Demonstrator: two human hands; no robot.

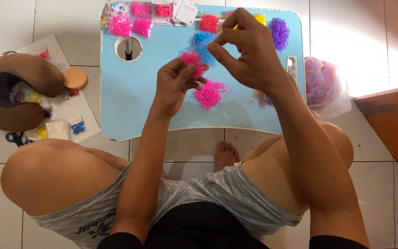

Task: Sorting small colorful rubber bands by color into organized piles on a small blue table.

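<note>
Grip: pink band clump (192,61) pinched in left hand (177,85) above light-blue tray (130,101) | right hand (247,50) closed on small clear bag (208,45) | handling: judged light, soft, springy, easily scattered; best pinched whole | nearby: loose pink pile (209,95).

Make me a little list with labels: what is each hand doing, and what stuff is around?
Left hand: pinches a clump of tiny pink rubber bands
Right hand: fingertips pinched just above that clump, over a small clear bag
Surface: light blue lap table on white tiles
On table: loose pink band pile, purple band pile, packets of pink bands
Left of table: brown neck pillow, blue-handled scissors
</note>
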